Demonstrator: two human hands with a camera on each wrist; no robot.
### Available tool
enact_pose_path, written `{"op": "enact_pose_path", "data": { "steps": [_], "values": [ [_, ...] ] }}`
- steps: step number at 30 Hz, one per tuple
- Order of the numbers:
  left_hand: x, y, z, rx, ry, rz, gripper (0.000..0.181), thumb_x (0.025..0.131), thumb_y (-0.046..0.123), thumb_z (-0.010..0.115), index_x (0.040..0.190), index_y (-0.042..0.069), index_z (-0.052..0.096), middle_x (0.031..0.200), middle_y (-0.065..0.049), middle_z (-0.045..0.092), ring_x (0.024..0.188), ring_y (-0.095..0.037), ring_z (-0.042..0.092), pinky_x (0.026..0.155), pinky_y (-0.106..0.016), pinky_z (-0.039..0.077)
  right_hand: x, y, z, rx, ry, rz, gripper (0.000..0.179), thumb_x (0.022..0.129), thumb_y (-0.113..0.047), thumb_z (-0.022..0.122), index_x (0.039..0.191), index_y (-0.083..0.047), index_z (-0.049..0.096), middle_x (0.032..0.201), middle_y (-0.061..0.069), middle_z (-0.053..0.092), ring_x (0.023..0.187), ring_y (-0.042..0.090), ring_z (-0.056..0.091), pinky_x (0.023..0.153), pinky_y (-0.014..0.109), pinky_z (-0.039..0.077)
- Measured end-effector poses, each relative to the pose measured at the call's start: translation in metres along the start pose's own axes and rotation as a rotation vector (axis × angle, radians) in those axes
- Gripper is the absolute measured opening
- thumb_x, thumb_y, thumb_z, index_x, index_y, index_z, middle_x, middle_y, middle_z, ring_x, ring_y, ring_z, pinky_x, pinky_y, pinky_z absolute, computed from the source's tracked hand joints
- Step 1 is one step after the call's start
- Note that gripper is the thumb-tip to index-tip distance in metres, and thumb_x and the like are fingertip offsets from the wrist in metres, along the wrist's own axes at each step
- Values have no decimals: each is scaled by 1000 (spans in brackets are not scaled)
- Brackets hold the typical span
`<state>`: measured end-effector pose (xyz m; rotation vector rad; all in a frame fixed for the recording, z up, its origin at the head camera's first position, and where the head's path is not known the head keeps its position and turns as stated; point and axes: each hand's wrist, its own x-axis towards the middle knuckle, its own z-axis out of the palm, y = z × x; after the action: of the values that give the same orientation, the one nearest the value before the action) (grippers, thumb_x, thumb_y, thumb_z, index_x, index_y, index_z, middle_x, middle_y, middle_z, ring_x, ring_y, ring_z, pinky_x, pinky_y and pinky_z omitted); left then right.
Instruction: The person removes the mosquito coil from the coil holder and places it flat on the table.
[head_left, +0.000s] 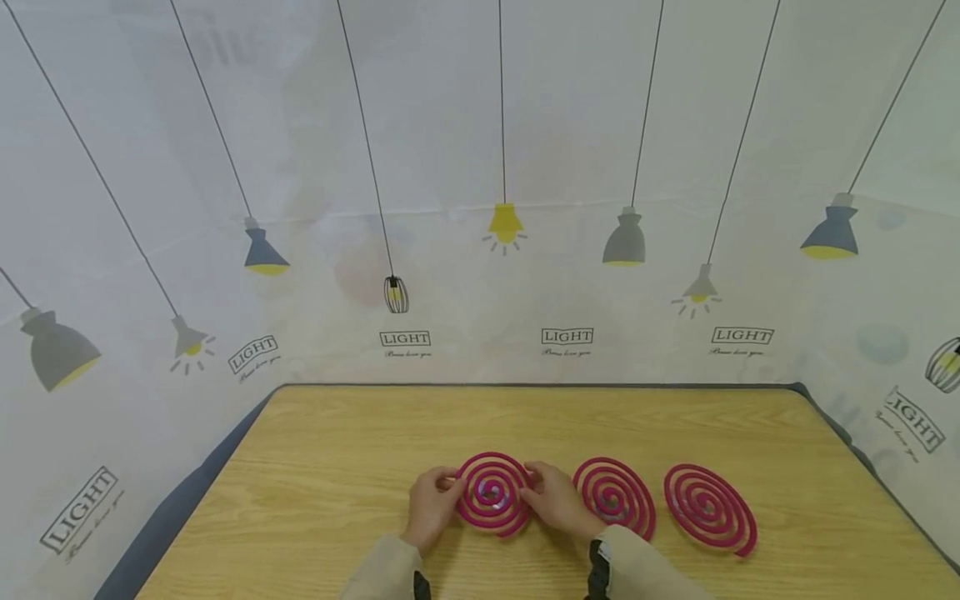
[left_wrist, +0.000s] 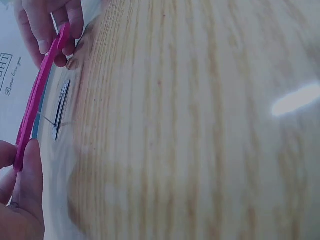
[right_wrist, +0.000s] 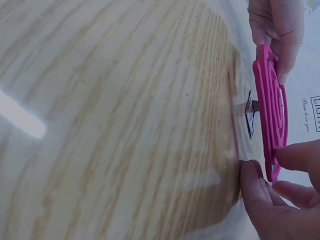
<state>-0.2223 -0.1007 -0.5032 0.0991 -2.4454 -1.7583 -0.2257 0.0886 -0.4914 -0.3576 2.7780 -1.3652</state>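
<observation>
A magenta mosquito coil (head_left: 492, 490) is held level by its two opposite edges. My left hand (head_left: 431, 504) pinches the left rim between thumb and fingers, and my right hand (head_left: 557, 500) pinches the right rim. Under the coil is a small thin metal coil stand (left_wrist: 61, 111), lying on the table with its upright prong pointing at the coil's underside. In the right wrist view the prong of the stand (right_wrist: 250, 117) reaches close to the coil's middle.
To the right of my right hand lie a second magenta coil (head_left: 611, 502) and a third one (head_left: 705, 504), side by side on the wooden table (head_left: 337, 442). Behind and at both sides stands a pale backdrop (head_left: 465, 150) printed with hanging lamps.
</observation>
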Motion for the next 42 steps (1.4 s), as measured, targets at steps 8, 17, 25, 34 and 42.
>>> {"op": "enact_pose_path", "data": {
  "steps": [8,17,25,34,42],
  "values": [
    [0,-3,0,-59,14,-13,21,80,5,61,95,-10,60,72,-9,56,54,-11,53,43,-28,50,2,2,5,88,38,-7,36,80,0,60,111,13,49,92,22,61,84,30,61,71,35,51],
    [-2,-2,1,-64,11,-40,23,82,7,61,98,-9,59,76,-11,57,56,-12,54,45,-27,51,2,2,5,136,97,-16,33,79,0,62,109,12,52,88,19,62,79,27,62,65,31,52],
    [-2,-2,2,-82,-3,-58,26,83,6,58,103,-10,57,80,-13,57,58,-13,55,47,-27,51,4,1,6,163,131,-20,31,80,0,60,108,10,53,86,17,60,74,25,61,60,28,51],
    [-1,-3,4,-152,-1,-76,27,82,2,56,105,-12,55,87,-18,59,59,-12,55,47,-29,51,6,2,6,168,137,2,30,80,-1,60,108,7,54,87,15,60,75,24,61,59,26,50],
    [-2,-2,3,-164,11,-92,27,81,0,57,105,-12,55,87,-17,59,62,-13,54,48,-27,50,5,1,5,183,138,2,30,81,-1,60,109,8,54,89,17,60,77,26,61,60,26,51]
  ]
}}
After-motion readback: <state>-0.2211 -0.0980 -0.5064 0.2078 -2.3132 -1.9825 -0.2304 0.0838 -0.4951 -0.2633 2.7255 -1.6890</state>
